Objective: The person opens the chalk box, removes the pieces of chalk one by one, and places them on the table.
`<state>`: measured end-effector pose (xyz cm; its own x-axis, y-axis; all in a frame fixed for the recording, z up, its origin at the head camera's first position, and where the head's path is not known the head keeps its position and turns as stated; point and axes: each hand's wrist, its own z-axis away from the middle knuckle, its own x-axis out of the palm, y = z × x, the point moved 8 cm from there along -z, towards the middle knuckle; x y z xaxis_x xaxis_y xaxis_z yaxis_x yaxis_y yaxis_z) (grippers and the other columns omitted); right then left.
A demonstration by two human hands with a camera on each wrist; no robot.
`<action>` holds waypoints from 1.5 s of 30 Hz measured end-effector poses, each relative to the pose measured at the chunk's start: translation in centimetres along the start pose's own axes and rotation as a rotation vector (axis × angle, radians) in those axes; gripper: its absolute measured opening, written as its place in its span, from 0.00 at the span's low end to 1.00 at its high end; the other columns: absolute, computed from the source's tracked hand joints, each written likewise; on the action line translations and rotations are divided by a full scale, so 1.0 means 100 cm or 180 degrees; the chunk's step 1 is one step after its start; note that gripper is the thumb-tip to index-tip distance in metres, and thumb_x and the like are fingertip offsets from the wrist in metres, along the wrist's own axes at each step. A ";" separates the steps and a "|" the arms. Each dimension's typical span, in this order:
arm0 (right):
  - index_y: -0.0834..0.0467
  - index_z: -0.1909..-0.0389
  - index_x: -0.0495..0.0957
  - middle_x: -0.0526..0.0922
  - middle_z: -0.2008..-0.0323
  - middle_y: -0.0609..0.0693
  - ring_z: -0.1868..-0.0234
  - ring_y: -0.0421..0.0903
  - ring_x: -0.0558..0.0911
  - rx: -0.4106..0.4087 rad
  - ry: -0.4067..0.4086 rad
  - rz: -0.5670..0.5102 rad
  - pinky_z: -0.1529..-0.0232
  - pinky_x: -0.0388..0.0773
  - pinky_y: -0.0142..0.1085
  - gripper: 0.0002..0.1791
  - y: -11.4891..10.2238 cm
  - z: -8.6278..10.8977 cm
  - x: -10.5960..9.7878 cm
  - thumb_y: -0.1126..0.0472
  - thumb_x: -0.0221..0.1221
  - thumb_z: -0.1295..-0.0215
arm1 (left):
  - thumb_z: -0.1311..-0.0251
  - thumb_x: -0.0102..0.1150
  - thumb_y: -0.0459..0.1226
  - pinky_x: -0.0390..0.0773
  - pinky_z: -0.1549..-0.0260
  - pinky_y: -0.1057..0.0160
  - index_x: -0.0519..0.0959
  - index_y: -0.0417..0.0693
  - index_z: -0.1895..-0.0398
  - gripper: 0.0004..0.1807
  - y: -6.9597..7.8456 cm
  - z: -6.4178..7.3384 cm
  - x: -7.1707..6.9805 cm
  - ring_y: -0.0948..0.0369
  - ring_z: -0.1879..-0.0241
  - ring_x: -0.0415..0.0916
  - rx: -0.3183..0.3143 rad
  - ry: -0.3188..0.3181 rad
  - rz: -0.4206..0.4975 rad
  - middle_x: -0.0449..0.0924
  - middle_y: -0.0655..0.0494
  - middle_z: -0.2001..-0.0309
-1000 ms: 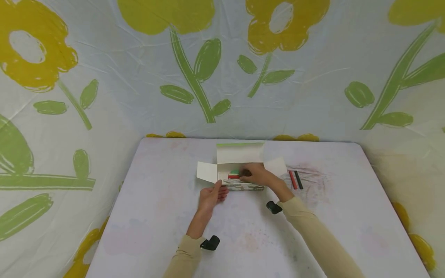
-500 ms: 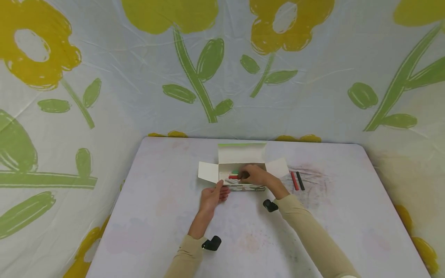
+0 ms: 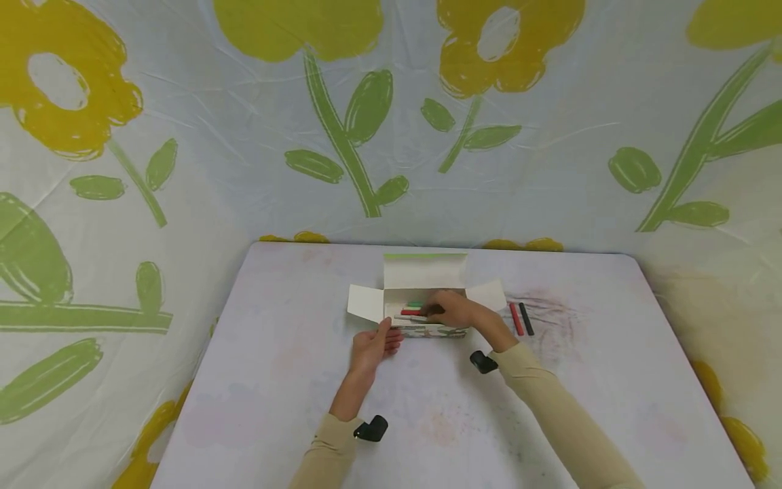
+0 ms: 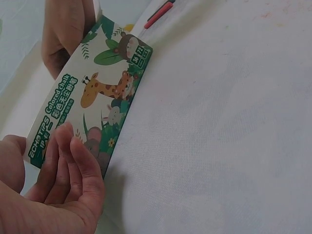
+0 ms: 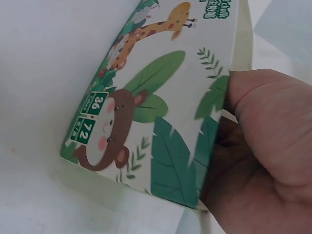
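Note:
An open cardboard box of colored chalk [image 3: 427, 331], printed with animals, stands on the table. My left hand [image 3: 369, 346] holds its near left corner. In the left wrist view the bent fingers [image 4: 73, 170] lie against the printed front, and the thumb [image 4: 12, 156] is at the top edge. My right hand [image 3: 451, 309] reaches inside over the right part, its fingertips hidden by the box wall in the right wrist view. Inside, beside those fingers, lie a red chalk stick [image 3: 411, 312], a green one [image 3: 415, 303] and pale ones [image 3: 408, 318]. Whether the right hand pinches one is unclear.
Right of the box, a red stick [image 3: 516, 319] and a black stick [image 3: 527, 319] lie on the smudged white table [image 3: 256, 380]. The box's lid [image 3: 424, 271] stands up at the back, and side flaps [image 3: 365, 302] spread outward. A flower-printed cloth [image 3: 244, 136] hangs behind.
My right hand stays in the box and shifts slightly among the chalk. The pale sticks near its fingertips have changed position a little. My left hand keeps its place on the box.

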<state>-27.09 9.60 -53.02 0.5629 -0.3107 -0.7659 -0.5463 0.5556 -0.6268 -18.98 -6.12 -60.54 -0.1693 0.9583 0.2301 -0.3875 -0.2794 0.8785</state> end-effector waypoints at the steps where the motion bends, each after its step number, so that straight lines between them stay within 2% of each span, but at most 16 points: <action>1: 0.69 0.55 0.84 0.85 0.58 0.60 0.58 0.52 0.82 -0.0053 -0.0020 0.0007 0.54 0.81 0.43 0.07 -0.002 0.001 -0.001 0.72 0.62 0.30 | 0.24 0.57 0.44 0.85 0.64 0.65 0.80 0.17 0.52 0.28 0.002 0.002 0.000 0.64 0.71 0.83 -0.0004 -0.0009 -0.0009 0.85 0.30 0.57; 5: 0.71 0.54 0.83 0.85 0.56 0.64 0.54 0.57 0.84 -0.0156 -0.0093 -0.0047 0.50 0.82 0.47 0.08 -0.006 0.006 -0.004 0.73 0.61 0.31 | 0.23 0.56 0.42 0.86 0.62 0.62 0.78 0.14 0.51 0.28 0.008 0.006 0.002 0.61 0.69 0.84 -0.0017 -0.0039 -0.0063 0.83 0.25 0.54; 9: 0.72 0.49 0.81 0.84 0.54 0.63 0.53 0.57 0.83 -0.0117 -0.0088 -0.0167 0.50 0.83 0.47 0.11 -0.007 0.012 -0.009 0.72 0.60 0.29 | 0.23 0.56 0.44 0.86 0.63 0.64 0.78 0.16 0.51 0.29 0.003 0.003 0.001 0.62 0.69 0.84 -0.0011 -0.0021 -0.0048 0.83 0.26 0.54; 13: 0.72 0.43 0.78 0.84 0.53 0.62 0.52 0.57 0.83 -0.0028 0.0038 -0.0346 0.50 0.83 0.47 0.15 -0.003 0.019 -0.018 0.72 0.60 0.29 | 0.24 0.57 0.47 0.84 0.67 0.68 0.81 0.19 0.52 0.30 -0.004 -0.002 -0.002 0.64 0.70 0.83 -0.0004 0.0030 -0.0030 0.85 0.30 0.56; 19: 0.71 0.41 0.77 0.83 0.53 0.61 0.51 0.56 0.83 0.0121 0.0232 -0.0530 0.49 0.83 0.49 0.16 0.005 0.031 -0.032 0.71 0.59 0.27 | 0.25 0.58 0.49 0.84 0.68 0.69 0.82 0.21 0.53 0.31 -0.004 -0.002 -0.002 0.65 0.70 0.83 0.0057 0.0050 -0.0072 0.87 0.35 0.59; 26: 0.71 0.40 0.76 0.82 0.49 0.64 0.47 0.59 0.81 0.0243 0.0447 -0.0728 0.46 0.81 0.52 0.17 0.011 0.048 -0.053 0.69 0.60 0.27 | 0.25 0.58 0.49 0.85 0.66 0.68 0.82 0.21 0.52 0.31 -0.003 -0.001 -0.002 0.65 0.70 0.83 0.0044 0.0038 -0.0074 0.87 0.34 0.58; 29: 0.71 0.40 0.76 0.81 0.48 0.64 0.46 0.59 0.81 0.0238 0.0546 -0.0810 0.46 0.81 0.50 0.17 0.011 0.056 -0.062 0.69 0.60 0.26 | 0.25 0.58 0.48 0.85 0.65 0.67 0.82 0.21 0.52 0.30 -0.002 -0.001 -0.002 0.64 0.69 0.83 0.0013 0.0015 -0.0082 0.87 0.33 0.57; 32: 0.69 0.39 0.76 0.81 0.47 0.63 0.46 0.58 0.81 0.0294 0.0642 -0.0879 0.47 0.82 0.43 0.18 0.013 0.064 -0.070 0.66 0.60 0.25 | 0.24 0.57 0.45 0.86 0.63 0.64 0.81 0.19 0.52 0.28 0.004 0.003 0.000 0.62 0.68 0.84 -0.0008 -0.0027 -0.0083 0.86 0.31 0.56; 36: 0.67 0.37 0.76 0.81 0.45 0.63 0.44 0.57 0.80 0.0447 0.0770 -0.0964 0.50 0.82 0.34 0.20 0.017 0.075 -0.081 0.62 0.61 0.25 | 0.23 0.56 0.42 0.86 0.62 0.62 0.80 0.17 0.53 0.27 0.014 0.009 0.002 0.60 0.68 0.85 0.0004 -0.0042 -0.0099 0.85 0.30 0.57; 38: 0.66 0.37 0.76 0.81 0.44 0.62 0.43 0.58 0.80 0.0538 0.0843 -0.0994 0.51 0.81 0.31 0.21 0.020 0.081 -0.086 0.61 0.61 0.25 | 0.24 0.56 0.43 0.86 0.64 0.62 0.81 0.18 0.53 0.27 0.012 0.008 0.002 0.60 0.69 0.84 0.0025 -0.0013 -0.0096 0.86 0.31 0.58; 40: 0.66 0.36 0.76 0.81 0.43 0.62 0.42 0.58 0.80 0.0635 0.0896 -0.1006 0.52 0.81 0.30 0.22 0.024 0.087 -0.092 0.59 0.61 0.25 | 0.24 0.57 0.46 0.86 0.65 0.65 0.82 0.20 0.54 0.28 0.005 0.003 0.000 0.62 0.69 0.84 0.0035 0.0032 -0.0115 0.87 0.34 0.60; 45: 0.64 0.33 0.73 0.80 0.40 0.61 0.40 0.56 0.79 0.0836 0.1009 -0.1131 0.48 0.81 0.34 0.25 0.035 0.106 -0.102 0.56 0.61 0.24 | 0.24 0.57 0.45 0.86 0.64 0.65 0.82 0.20 0.53 0.28 0.014 0.012 0.001 0.62 0.68 0.85 0.0043 0.0001 -0.0116 0.87 0.35 0.60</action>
<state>-28.16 22.91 -45.91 0.4477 -0.7094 -0.5444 -0.1603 0.5353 -0.8293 -18.48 -6.32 -58.80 -0.1555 0.9678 0.1979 -0.3810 -0.2436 0.8919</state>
